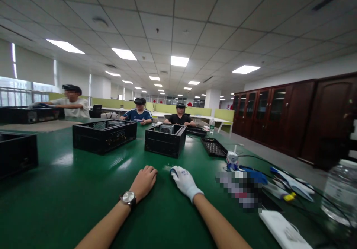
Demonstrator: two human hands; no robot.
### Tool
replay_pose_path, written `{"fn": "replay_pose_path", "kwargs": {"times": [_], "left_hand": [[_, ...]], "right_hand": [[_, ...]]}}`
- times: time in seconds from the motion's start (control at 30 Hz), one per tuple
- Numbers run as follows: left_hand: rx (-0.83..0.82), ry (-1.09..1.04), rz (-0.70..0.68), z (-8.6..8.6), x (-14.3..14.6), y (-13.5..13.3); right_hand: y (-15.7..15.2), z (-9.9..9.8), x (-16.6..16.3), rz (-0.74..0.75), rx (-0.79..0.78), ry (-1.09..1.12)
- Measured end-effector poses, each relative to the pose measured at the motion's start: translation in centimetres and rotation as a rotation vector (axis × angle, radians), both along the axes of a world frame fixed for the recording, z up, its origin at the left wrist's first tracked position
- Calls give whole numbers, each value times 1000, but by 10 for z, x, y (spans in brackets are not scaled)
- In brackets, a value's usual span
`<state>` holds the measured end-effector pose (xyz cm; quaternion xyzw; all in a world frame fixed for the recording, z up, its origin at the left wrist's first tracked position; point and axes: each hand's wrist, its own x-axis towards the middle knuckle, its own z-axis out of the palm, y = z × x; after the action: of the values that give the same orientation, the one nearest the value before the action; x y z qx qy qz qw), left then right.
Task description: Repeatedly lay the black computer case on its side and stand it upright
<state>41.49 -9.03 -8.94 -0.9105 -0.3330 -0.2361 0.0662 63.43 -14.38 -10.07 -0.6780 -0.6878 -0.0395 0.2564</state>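
My left hand [144,182] is bare, wears a wristwatch [128,198] and rests on the green table [69,189] with its fingers curled under. My right hand [184,182] wears a white glove and lies flat on the table a short way to the right, holding nothing. Both hands are apart from the nearest black computer case [165,139], which stands open further back in the middle.
Another open black case [104,134] stands at the left, one more [17,154] at the far left edge. A black tray [214,147], a small bottle [232,160], cables, tools, a white box [281,228] and a water bottle [341,191] crowd the right. Three people sit at the far end.
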Motion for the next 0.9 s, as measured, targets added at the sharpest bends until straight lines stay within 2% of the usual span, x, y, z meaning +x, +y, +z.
{"fn": "replay_pose_path", "kwargs": {"times": [0.17,0.37,0.47,0.53,0.67,0.9], "left_hand": [[41,-89,-54,-5,-8,-7],[44,-151,-127,-3,-5,-10],[53,-170,-132,1,-2,-16],[59,-178,-117,2,1,-20],[46,-156,-98,0,7,-23],[-3,-103,-90,-6,2,-17]], "right_hand": [[-24,3,-18,47,23,7],[-65,0,-32,189,6,29],[-66,0,-29,287,3,140],[-60,1,-24,301,12,189],[-51,3,-17,333,20,200],[-57,8,-19,420,-18,191]]}}
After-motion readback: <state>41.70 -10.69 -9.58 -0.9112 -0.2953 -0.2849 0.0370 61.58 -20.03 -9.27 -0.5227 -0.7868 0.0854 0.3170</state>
